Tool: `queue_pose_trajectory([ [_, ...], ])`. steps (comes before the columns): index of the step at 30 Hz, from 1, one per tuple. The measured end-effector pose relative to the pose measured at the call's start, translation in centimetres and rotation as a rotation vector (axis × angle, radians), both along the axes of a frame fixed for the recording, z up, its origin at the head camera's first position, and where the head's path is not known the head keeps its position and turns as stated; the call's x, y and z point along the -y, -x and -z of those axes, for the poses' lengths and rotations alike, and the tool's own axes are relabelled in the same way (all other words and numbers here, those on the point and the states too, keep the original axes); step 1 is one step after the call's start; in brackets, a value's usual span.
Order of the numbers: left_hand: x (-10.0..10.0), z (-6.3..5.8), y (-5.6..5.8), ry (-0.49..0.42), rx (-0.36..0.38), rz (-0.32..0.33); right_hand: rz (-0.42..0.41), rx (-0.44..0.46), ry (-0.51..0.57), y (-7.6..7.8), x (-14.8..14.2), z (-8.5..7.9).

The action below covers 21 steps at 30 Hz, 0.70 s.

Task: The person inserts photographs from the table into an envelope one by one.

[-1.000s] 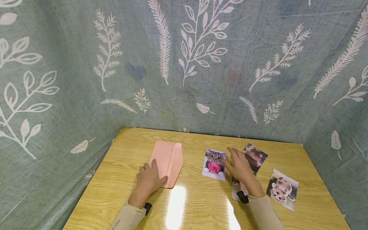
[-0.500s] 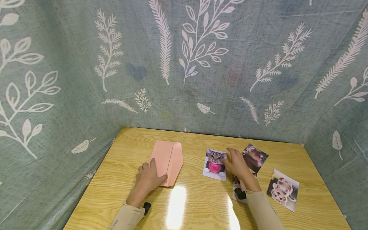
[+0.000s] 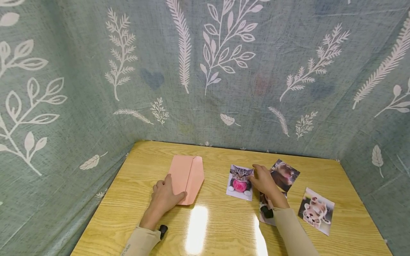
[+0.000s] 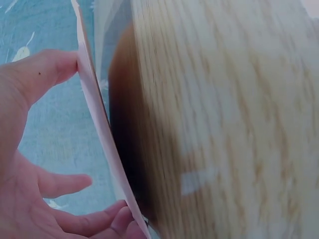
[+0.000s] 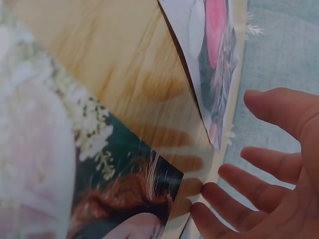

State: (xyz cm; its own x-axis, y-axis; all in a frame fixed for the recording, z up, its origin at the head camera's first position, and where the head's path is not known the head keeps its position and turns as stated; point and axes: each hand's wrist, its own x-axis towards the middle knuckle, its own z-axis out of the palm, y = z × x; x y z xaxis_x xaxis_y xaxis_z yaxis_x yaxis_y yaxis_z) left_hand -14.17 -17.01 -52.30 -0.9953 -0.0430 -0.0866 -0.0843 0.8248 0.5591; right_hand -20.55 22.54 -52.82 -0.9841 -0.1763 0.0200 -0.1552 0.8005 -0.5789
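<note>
The left grip [image 3: 164,195] holds the pink envelope [image 3: 187,176] near its near end, between thumb and fingers — on the left of the bench [image 3: 224,229]. The right grip [image 3: 265,183] is released, fingers spread, by the cat photo's [image 3: 238,185] right edge — a kitten photo [image 3: 317,211] lies farther right.

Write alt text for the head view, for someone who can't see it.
A person's left grip holds a pink envelope at a wooden table, while the right grip is at the right edge of a tabby cat photo. Three more photos lie further right, two partly hidden, with a leaf-patterned curtain behind the table.
</note>
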Motion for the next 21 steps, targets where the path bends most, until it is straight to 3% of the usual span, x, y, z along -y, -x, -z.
queue_pose_trajectory([
  [10,0.14,-0.01,0.01,-0.038,0.003,-0.009,-0.006,-0.082,-0.123,0.58,0.32,0.08],
  [21,0.01,-0.01,-0.08,-0.066,-0.025,-0.010,0.056,-0.008,-0.194,0.78,0.57,0.22],
])
